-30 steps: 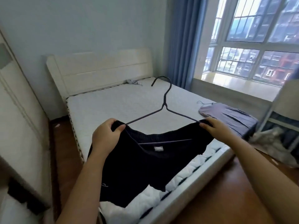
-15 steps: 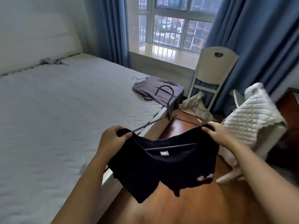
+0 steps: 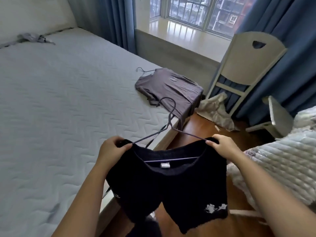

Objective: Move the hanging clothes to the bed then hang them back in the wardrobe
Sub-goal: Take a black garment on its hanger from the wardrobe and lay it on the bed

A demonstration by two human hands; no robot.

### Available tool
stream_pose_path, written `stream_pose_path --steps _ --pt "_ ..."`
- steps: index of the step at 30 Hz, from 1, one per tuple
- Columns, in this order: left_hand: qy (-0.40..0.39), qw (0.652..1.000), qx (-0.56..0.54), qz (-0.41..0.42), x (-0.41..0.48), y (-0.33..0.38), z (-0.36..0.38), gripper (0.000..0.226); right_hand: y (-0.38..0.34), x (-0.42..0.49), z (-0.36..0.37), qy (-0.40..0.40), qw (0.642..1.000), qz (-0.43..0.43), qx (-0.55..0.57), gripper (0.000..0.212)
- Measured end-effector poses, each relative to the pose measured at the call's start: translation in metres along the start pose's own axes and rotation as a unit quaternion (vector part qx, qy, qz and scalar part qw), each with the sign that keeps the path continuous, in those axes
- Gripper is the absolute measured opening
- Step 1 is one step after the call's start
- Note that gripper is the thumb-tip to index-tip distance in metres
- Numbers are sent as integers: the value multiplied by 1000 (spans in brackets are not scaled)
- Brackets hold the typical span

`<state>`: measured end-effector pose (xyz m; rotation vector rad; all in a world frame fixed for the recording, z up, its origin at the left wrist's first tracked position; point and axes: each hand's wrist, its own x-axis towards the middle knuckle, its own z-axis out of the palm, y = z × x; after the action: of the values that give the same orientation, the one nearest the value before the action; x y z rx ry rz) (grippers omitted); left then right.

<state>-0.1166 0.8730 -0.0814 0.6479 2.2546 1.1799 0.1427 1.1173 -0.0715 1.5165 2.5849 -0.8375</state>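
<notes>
Both hands up holding black garment [image 3: 171,189] on a wire hanger [image 3: 168,124], off the bed's [image 3: 68,100] near right edge, over the floor. Left hand [image 3: 112,148] and right hand [image 3: 222,147] each curled, pinching a shoulder. Grey shirt [image 3: 168,87] lies on the bed's far right corner.

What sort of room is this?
Most likely a bedroom: a bare, quilted bed, blue curtains by the window, and clothes on hangers: a grey shirt lying on the bed, a black top held up.
</notes>
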Motion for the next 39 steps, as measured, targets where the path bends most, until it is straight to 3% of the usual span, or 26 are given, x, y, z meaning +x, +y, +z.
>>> stream_pose_path --steps 6,9,15,21,27,32,39 --pt "35 997 8 -68 85 -1 6 18 -31 123 -2 -61 997 -33 -32 27" --pt "63 992 9 -105 113 -3 13 20 -43 178 0 -90 993 -59 -39 20" --pt "150 975 -9 -164 158 5 40 16 -71 300 2 -139 977 -150 -54 30" --pt "269 931 -27 -244 173 32 72 14 -102 392 -11 -240 945 -210 -76 28" --pt "322 894 -30 -311 187 44 95 18 -138 450 -1 -308 911 -262 -84 25" --pt "322 876 -50 -357 210 23 86 19 -173 478 27 -334 897 -270 -105 34" --pt "232 899 -59 -368 300 -39 34 11 -227 532 82 -344 906 -203 -139 30"
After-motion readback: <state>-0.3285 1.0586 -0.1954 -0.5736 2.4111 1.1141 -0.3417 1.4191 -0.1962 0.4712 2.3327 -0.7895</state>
